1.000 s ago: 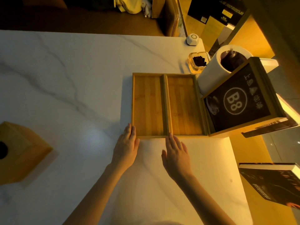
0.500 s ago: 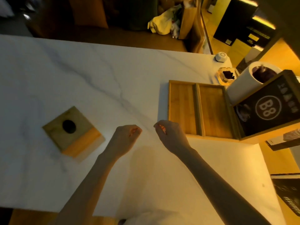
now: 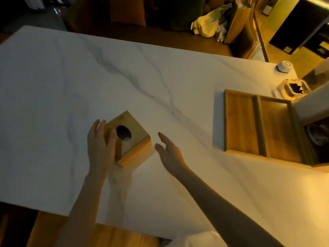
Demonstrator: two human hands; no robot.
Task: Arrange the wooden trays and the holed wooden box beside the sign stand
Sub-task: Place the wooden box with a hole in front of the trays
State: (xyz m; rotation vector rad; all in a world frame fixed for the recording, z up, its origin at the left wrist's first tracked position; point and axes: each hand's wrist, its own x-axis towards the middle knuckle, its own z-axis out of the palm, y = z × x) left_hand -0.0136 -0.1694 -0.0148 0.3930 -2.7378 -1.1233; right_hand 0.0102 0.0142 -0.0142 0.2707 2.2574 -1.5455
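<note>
The holed wooden box [image 3: 138, 130] sits turned at an angle on the white marble table [image 3: 160, 77], left of centre. My left hand [image 3: 100, 147] lies against its left side, fingers spread and the thumb on top beside the round hole. My right hand [image 3: 169, 152] hovers open just to the right of the box, not touching it. Two wooden trays, one [image 3: 240, 122] and the other [image 3: 277, 129], lie side by side at the right. They rest against the sign stand [image 3: 318, 139], which the frame edge mostly cuts off.
A white cylinder [image 3: 311, 106] stands behind the sign stand. Near the far right corner are a glass dish [image 3: 293, 88] with dark contents and a small white object [image 3: 284, 66]. The table's near edge [image 3: 53, 209] runs close to me. A yellow bag [image 3: 206, 25] lies beyond the table.
Both hands left the front edge of the trays and swung left to the holed box. The left hand now touches the box; the view turned left with them.
</note>
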